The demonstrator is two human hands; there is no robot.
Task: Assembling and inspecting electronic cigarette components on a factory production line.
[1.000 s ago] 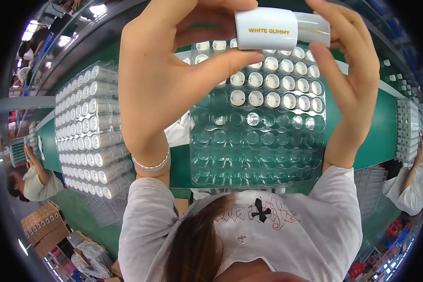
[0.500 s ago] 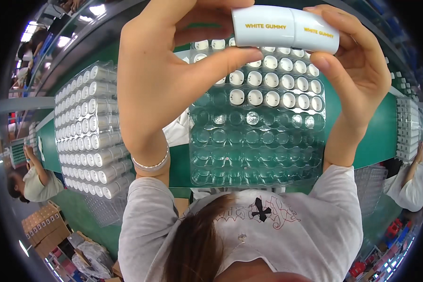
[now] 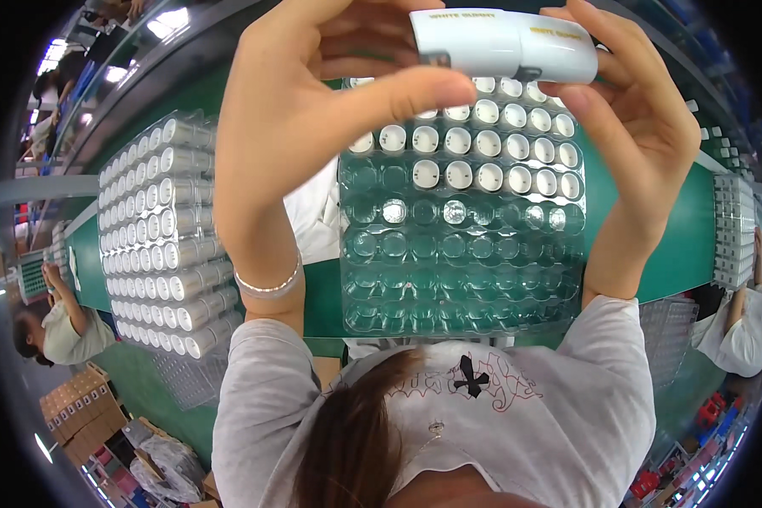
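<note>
Up at the far side of the view, two glossy white cylinders with yellow lettering meet end to end. My left hand (image 3: 313, 102) pinches the left white cylinder (image 3: 466, 44) between thumb and fingers. The right white cylinder (image 3: 559, 52) is held by the thumb and fingers of my right hand (image 3: 639, 102). Small dark marks show along their lower edge. Below them lies a clear plastic tray (image 3: 461, 284) of round pockets. Its far rows hold several white cylinders (image 3: 489, 176) standing upright; the near rows hold none. My hands hide part of the far rows.
To the left rises a stack of clear trays (image 3: 157, 237) full of white cylinders. Another filled stack (image 3: 731, 229) stands at far right, beside a co-worker (image 3: 741, 334). White cloth or paper (image 3: 313, 224) lies left of the tray on the green table (image 3: 681, 229).
Both cylinders have been rolled, so their lettering sits higher and dark marks appear at the lower edge. They have moved slightly left, with my hands shifting a little too.
</note>
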